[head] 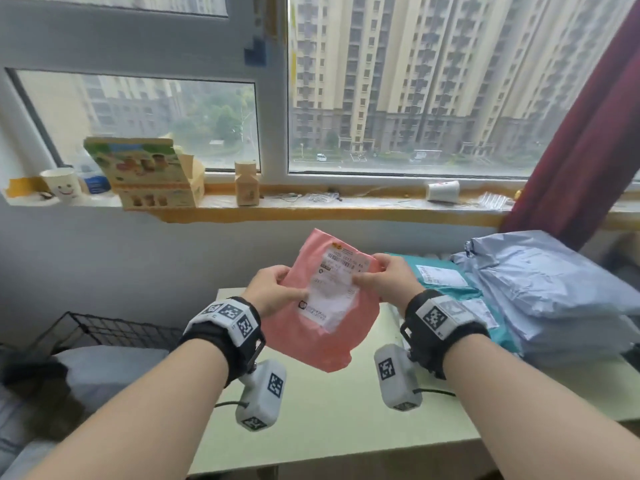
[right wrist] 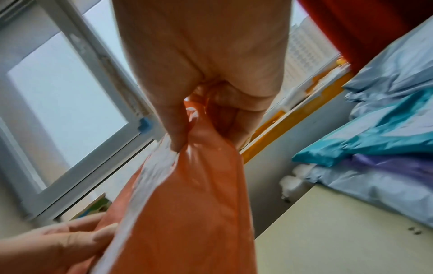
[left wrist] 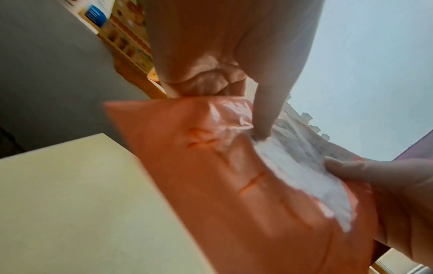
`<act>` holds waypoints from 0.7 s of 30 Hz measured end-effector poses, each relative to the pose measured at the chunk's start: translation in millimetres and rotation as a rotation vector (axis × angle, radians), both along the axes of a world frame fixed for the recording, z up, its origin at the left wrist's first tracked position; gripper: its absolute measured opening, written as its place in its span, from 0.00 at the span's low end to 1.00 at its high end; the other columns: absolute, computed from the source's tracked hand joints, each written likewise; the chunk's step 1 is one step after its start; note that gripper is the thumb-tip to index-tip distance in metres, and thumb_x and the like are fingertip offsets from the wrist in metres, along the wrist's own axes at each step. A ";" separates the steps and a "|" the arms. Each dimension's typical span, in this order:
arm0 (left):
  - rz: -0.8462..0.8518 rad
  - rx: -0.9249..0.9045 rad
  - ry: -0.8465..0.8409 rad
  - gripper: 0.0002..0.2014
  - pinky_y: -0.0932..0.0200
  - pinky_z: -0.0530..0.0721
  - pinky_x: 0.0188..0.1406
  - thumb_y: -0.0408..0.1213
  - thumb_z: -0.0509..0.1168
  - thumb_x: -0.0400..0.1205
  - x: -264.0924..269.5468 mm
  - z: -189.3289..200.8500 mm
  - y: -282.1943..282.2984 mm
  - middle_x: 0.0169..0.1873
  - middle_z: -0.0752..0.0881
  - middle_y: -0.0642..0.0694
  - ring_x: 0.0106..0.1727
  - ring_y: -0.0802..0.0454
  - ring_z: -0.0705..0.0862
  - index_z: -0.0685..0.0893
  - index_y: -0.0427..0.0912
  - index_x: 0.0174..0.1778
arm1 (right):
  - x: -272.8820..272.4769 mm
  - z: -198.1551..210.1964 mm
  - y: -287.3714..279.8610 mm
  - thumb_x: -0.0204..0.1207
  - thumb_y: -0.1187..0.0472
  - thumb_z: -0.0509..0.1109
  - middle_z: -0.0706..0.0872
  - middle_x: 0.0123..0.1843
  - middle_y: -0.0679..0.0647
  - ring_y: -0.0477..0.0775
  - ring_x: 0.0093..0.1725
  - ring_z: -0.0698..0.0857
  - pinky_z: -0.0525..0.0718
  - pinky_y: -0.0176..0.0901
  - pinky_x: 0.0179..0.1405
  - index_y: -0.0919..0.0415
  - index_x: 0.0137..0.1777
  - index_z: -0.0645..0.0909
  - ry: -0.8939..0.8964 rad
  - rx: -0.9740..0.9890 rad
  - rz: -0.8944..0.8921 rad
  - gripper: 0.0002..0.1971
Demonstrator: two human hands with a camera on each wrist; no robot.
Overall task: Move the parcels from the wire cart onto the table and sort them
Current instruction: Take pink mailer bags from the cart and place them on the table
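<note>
I hold a pink parcel [head: 322, 327] [left wrist: 234, 185] [right wrist: 187, 204] up above the pale table [head: 329, 417], its white shipping label [head: 332, 292] facing me. My left hand [head: 277, 289] pinches its left edge, thumb on the label, and my right hand [head: 384, 282] pinches its right edge near the top. On the table's right side lie grey-blue parcels [head: 554, 289] [right wrist: 386, 74] stacked over a teal parcel [head: 446, 275] [right wrist: 374, 144]. The black wire cart [head: 104, 329] stands at the lower left with a grey parcel [head: 110, 372] in it.
A windowsill [head: 311, 206] runs behind the table with an open printed carton [head: 145, 174], a paper cup [head: 64, 185], a small box [head: 246, 183] and a tipped cup [head: 443, 191]. A dark red curtain [head: 588, 143] hangs at the right.
</note>
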State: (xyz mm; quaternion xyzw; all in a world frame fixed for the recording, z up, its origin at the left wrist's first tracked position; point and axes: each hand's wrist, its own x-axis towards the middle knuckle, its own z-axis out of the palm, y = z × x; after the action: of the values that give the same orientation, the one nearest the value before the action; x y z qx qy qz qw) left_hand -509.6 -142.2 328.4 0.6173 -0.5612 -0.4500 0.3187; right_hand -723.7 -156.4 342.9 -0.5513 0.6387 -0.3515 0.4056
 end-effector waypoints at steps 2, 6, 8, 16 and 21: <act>-0.018 0.002 -0.030 0.20 0.57 0.83 0.51 0.37 0.77 0.72 -32.5 1.1 -11.2 0.53 0.87 0.48 0.52 0.52 0.85 0.82 0.44 0.59 | -43.1 -2.6 -10.8 0.71 0.66 0.77 0.89 0.45 0.55 0.58 0.48 0.90 0.88 0.55 0.52 0.54 0.42 0.83 -0.054 -0.011 -0.104 0.07; 0.029 0.093 0.055 0.26 0.52 0.87 0.50 0.41 0.76 0.73 -94.3 -8.2 -35.0 0.55 0.85 0.45 0.50 0.51 0.87 0.75 0.43 0.66 | -124.3 -15.7 -33.2 0.74 0.66 0.75 0.89 0.47 0.60 0.62 0.49 0.89 0.88 0.59 0.53 0.57 0.43 0.82 -0.185 -0.001 -0.326 0.06; 0.043 0.168 0.181 0.32 0.52 0.88 0.48 0.39 0.76 0.74 -128.8 -14.2 -46.7 0.56 0.85 0.42 0.48 0.48 0.89 0.69 0.42 0.72 | -158.5 -24.8 -42.4 0.73 0.65 0.76 0.88 0.47 0.62 0.64 0.49 0.88 0.87 0.63 0.54 0.56 0.39 0.80 -0.214 -0.014 -0.423 0.07; 0.118 0.071 0.171 0.39 0.44 0.90 0.45 0.33 0.78 0.60 -243.1 -39.0 -108.6 0.57 0.84 0.42 0.50 0.43 0.88 0.70 0.53 0.67 | -248.8 -58.7 -79.7 0.65 0.60 0.68 0.84 0.35 0.59 0.59 0.40 0.84 0.87 0.66 0.51 0.67 0.37 0.81 -0.179 0.029 -0.530 0.09; 0.209 -0.079 -0.026 0.13 0.45 0.87 0.53 0.35 0.73 0.71 -270.1 -53.2 -148.4 0.42 0.87 0.52 0.48 0.47 0.88 0.78 0.56 0.42 | -277.8 -63.6 -106.8 0.71 0.62 0.72 0.88 0.38 0.59 0.58 0.40 0.85 0.88 0.61 0.50 0.64 0.37 0.85 0.069 0.036 -0.436 0.06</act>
State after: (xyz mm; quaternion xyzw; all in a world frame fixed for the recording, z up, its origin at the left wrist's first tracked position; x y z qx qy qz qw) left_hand -779.7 -290.7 275.2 0.6652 -0.5154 -0.3837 0.3805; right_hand -1001.5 -263.2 279.3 -0.4046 0.7623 -0.4005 0.3078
